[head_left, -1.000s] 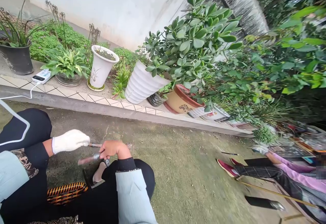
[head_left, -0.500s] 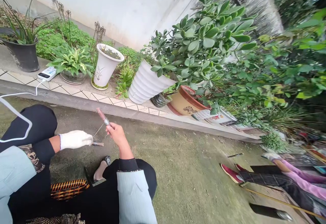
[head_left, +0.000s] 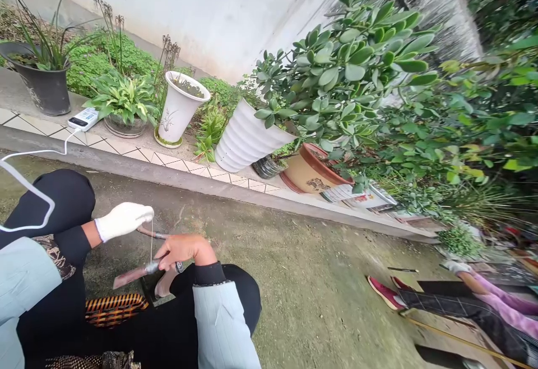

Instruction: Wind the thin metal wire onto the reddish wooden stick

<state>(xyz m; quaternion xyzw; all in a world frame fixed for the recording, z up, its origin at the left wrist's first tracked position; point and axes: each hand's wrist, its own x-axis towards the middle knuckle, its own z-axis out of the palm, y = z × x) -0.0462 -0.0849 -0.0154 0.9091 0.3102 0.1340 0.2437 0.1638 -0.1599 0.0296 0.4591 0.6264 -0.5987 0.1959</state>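
Note:
My left hand (head_left: 126,221), in a white knit glove, is closed with its fingertips pinching a thin pale string (head_left: 152,240). The string runs taut and nearly straight down to a silvery winding on a flat pinkish-brown strip (head_left: 129,277). My right hand (head_left: 180,250), bare, is closed around that strip beside the winding, and the strip's free end points down-left. Behind my right hand, a thin brownish piece with silvery wrapping (head_left: 154,234) curves out toward the glove. Whether it joins the strip is hidden by my fingers.
Potted plants, including a white ribbed pot (head_left: 247,136), line a tiled ledge (head_left: 176,164) ahead. A white device (head_left: 84,118) with a cable (head_left: 46,190) rests there. A woven orange-black seat (head_left: 115,308) is beneath me. At right sits another person in red shoes (head_left: 384,292).
My right hand has turned over and lowered, swinging the strip from pointing up to pointing down-left. My gloved left hand has risen slightly, and the string now runs vertically.

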